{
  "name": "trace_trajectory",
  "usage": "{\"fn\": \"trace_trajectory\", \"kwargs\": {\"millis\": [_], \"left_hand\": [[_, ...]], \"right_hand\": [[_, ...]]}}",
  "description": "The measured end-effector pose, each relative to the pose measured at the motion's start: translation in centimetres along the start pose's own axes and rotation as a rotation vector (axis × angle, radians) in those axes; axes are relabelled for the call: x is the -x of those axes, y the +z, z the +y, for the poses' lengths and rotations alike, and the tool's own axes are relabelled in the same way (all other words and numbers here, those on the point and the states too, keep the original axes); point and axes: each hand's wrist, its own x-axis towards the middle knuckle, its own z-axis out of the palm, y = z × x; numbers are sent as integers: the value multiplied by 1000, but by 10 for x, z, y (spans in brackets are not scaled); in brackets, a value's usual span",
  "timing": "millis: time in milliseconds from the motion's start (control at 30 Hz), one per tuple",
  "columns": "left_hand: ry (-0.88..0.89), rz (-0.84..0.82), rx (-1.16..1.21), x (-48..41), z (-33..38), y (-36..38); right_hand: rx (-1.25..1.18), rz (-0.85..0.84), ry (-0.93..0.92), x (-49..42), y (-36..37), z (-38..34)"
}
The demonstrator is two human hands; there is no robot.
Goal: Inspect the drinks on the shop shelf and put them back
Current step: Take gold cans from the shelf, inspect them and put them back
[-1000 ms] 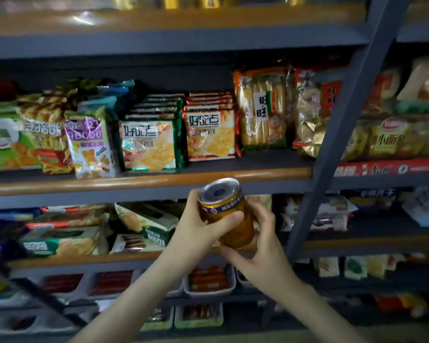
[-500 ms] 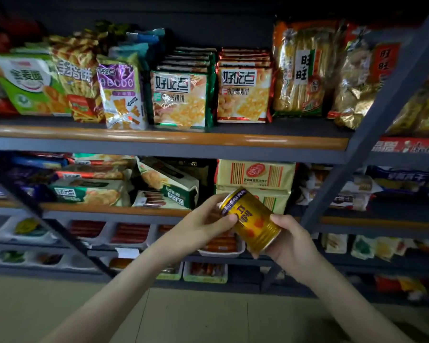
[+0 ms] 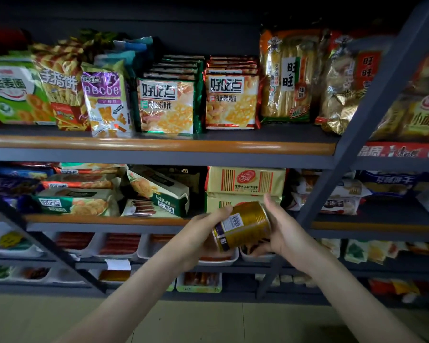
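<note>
Rotation is the change: the can (image 3: pixel 243 225), which showed its lid a second ago and its fruit picture half a second ago, now lies tilted between the two grips with its white barcode panel turned up toward the camera. It has also come down from the edge of the higher shelf, and now hangs in the air in front of the middle shelf (image 3: pixel 104 220), touching no board. The left grip (image 3: pixel 198 237) is clamped on the can's near, lower end, thumb laid over the top. The right grip (image 3: pixel 285 233) is clamped on the far end, fingers wrapped round from behind and beneath. Yellow cracker packs (image 3: pixel 245 180) sit just behind and above the grips; white trays (image 3: pixel 119 243) lie below them. To my reading, lid, front and back label have each been presented in turn, so inspection of this can is near its end and the putting back is not yet begun. Only snack packs show around the grips and no gap for a drink is in view, so I cannot tell where the can belongs.
</note>
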Motion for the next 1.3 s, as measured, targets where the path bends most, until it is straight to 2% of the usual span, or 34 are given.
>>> {"fn": "trace_trajectory", "kwargs": {"millis": [67, 133, 267, 367, 433, 533, 633, 700, 767, 867, 933, 1033, 1100, 1300], "left_hand": [[-117, -22, 138, -2, -2, 5], [-177, -48, 172, -4, -3, 8], [-149, -122, -1, -8, -2, 6], [-88, -100, -173, -8, -2, 2], [11, -51, -338, -5, 0, -1], [323, 59, -492, 1, 2, -7], [569, 50, -698, 8, 2, -5], [705, 88, -852, 6, -4, -3], [809, 117, -862, 4, -9, -4], [902, 115, -721, 3, -14, -4], [858, 84, -520, 3, -18, -3], [535, -10, -43, 5, -17, 5], [327, -60, 220, 5, -14, 10], [121, -197, 523, 7, -5, 26]], "right_hand": [[25, -17, -62, -1, -3, -1], [33, -11, -110, -2, -4, -1], [-39, 46, -154, -5, -3, -4], [-167, 42, -115, -6, 0, -5], [-149, 57, -140, -4, 3, -6], [45, 123, -301, 0, 7, -6], [266, 183, -431, 4, 9, -2], [438, 151, -524, 6, 12, 2], [646, 89, -643, 8, 10, 4], [853, -21, -714, 9, 4, 2], [863, -85, -683, 9, 0, 0], [727, -129, -640, 15, -8, -1], [749, -131, -644, 19, -11, 0], [798, 55, -752, 22, -6, 1]]}}
